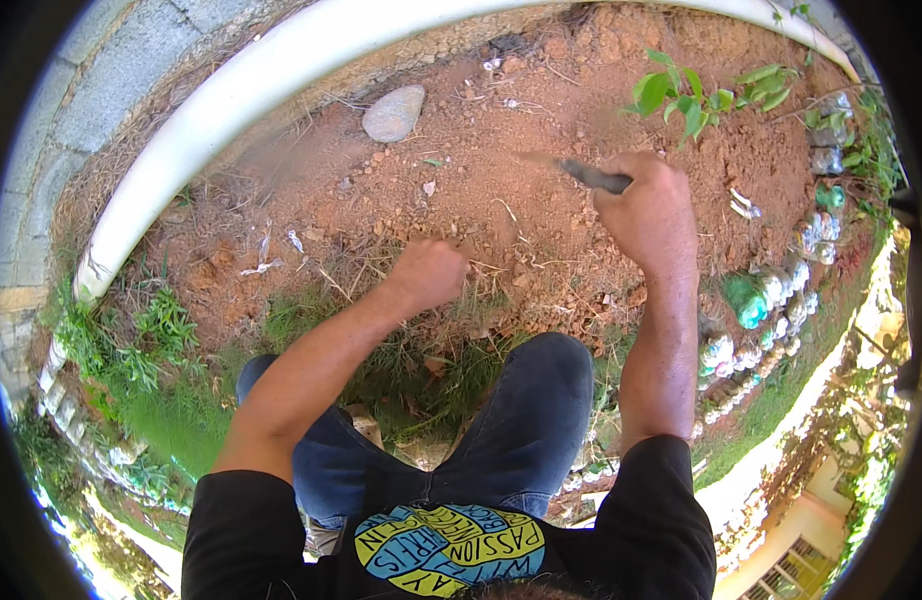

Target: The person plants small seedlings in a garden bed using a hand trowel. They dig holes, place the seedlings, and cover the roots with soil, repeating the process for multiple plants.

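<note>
My right hand (646, 215) is closed around a narrow, dark hand tool (596, 177). Its thin, soil-brown tip is blurred and points left above the reddish bare soil (571, 240). My left hand (431, 273) makes a fist low over the soil, beside dry stalks and the edge of the green grass (411, 345). Whatever lies inside that fist is hidden. Between and beyond the hands, the soil is loose and crumbly, with bits of root and dry straw.
A white pipe (241, 90) curves along the far and left side, before a grey block wall (121, 80). A flat stone (393, 113) lies far left of the tool. A leafy seedling (681, 95) grows far right. Soil-filled plastic bottles (771, 290) edge the bed on the right.
</note>
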A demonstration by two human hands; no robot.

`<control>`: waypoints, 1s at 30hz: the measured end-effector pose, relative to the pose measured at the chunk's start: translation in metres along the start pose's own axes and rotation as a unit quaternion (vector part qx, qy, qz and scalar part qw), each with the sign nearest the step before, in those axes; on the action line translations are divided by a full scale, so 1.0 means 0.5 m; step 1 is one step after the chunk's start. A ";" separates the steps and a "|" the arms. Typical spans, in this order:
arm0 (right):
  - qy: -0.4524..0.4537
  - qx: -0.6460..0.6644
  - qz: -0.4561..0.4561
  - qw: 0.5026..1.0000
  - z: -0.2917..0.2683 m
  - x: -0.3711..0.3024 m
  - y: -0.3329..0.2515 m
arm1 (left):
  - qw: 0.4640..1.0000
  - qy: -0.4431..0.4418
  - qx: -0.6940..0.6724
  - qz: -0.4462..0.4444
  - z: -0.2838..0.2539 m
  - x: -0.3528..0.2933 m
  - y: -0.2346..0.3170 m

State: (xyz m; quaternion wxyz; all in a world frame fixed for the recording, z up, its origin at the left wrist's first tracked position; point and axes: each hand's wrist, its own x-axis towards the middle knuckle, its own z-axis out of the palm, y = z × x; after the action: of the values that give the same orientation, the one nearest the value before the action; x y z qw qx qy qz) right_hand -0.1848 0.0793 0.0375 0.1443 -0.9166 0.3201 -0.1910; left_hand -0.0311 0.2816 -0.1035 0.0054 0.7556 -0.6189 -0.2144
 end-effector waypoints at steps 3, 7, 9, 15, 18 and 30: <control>-0.074 0.012 0.062 0.995 0.016 0.085 -0.052 | 0.999 0.023 0.024 -0.041 -0.066 -0.039 -0.058; -0.246 -0.106 0.041 0.962 0.111 0.211 -0.073 | 0.993 0.075 0.018 -0.085 -0.153 -0.111 -0.115; -0.236 -0.072 0.001 0.969 0.139 0.242 -0.049 | 0.989 0.122 0.019 -0.081 -0.177 -0.153 -0.121; -0.004 0.250 0.073 0.965 0.233 0.265 -0.051 | 0.978 0.147 -0.022 -0.145 -0.248 -0.214 -0.127; 0.070 0.485 0.122 0.863 0.270 0.286 -0.067 | 0.980 0.139 -0.021 -0.143 -0.261 -0.215 -0.118; 0.117 0.396 0.153 0.898 0.276 0.336 -0.066 | 0.995 0.036 -0.039 -0.084 -0.216 -0.208 -0.223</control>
State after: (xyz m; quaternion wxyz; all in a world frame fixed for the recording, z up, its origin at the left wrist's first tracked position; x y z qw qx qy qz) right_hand 0.0154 0.0159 -0.0288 0.4843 -0.6947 0.3687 -0.3834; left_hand 0.0939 0.3771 -0.0027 0.0393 0.8114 -0.5440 -0.2103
